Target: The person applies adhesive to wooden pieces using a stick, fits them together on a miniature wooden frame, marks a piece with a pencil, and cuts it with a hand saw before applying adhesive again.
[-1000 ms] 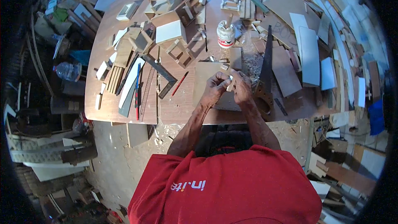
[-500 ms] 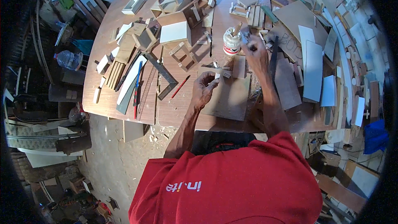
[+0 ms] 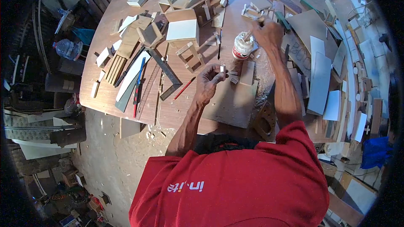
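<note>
My left hand (image 3: 207, 85) pinches a small pale wood piece (image 3: 222, 69) between thumb and fingers, above a flat brown board (image 3: 231, 109). At the mouth of a white glue jar (image 3: 243, 47), my right hand (image 3: 269, 34) has its fingers closed round the top of a wooden stick (image 3: 249, 35). The stick's lower end is hidden inside the jar, and white residue coats the rim. Just right of my left fingertips, small wood pieces (image 3: 234, 78) lie by a flat wood strip (image 3: 247, 73) on the board.
Left of my hands lie a red pencil (image 3: 184, 88), a black square (image 3: 168, 75) and a blue-red knife (image 3: 138, 88). Small wooden boxes (image 3: 182, 31) and frames (image 3: 190, 56) stand farther back. White panels (image 3: 320, 80) and offcuts crowd the right side.
My right hand has moved from beside the jar up to the stick and taken hold of it. My left hand stays nearly in place with its wood piece. The view has shifted slightly.
</note>
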{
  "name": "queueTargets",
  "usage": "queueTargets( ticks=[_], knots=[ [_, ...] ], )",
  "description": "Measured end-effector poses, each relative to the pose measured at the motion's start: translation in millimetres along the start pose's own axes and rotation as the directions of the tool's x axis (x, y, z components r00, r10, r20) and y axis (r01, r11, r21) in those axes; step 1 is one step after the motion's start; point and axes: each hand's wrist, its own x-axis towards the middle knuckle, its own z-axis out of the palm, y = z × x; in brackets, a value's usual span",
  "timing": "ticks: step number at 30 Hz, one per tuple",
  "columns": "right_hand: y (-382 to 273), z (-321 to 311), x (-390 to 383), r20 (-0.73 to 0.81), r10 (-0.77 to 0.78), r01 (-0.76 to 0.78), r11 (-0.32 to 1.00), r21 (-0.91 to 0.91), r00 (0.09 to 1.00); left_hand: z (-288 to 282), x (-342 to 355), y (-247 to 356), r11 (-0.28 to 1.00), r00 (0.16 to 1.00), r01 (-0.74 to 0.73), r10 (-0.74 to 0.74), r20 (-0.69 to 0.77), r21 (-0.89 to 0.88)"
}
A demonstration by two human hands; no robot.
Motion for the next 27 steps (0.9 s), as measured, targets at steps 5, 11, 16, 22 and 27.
queueTargets(
  ticks=[5, 11, 16, 22, 27],
  knots=[
    [31.7, -51.9, -17.2, -0.333, 0.24, 0.057, 0.729, 0.683, 0.912, -2.3, 4.3, 3.6, 0.992, 0.999, -0.041, 0.044, -0.025, 0.122],
    [77.0, -47.3, -74.9, 0.271, 0.348, -0.222, -0.176, 0.959, 0.897, 23.0, 14.9, 19.1, 0.99, 0.99, -0.121, 0.125, -0.059, 0.077],
    [73.3, -39.4, -99.1, 0.299, 0.416, -0.233, -0.203, 0.951, 0.859, 35.7, 18.2, 34.2, 0.987, 0.986, -0.153, 0.155, -0.062, 0.038],
    [65.3, -36.6, -109.2, 0.26, 0.435, -0.23, -0.122, 0.965, 0.862, 37.9, 14.5, 37.3, 0.98, 0.98, -0.197, 0.198, -0.032, 0.034],
    [71.7, -28.2, -121.5, 0.288, 0.449, -0.219, -0.199, 0.955, 0.846, 34.8, 9.9, 40.7, 0.988, 0.987, -0.143, 0.146, -0.071, 0.052]
  ],
)
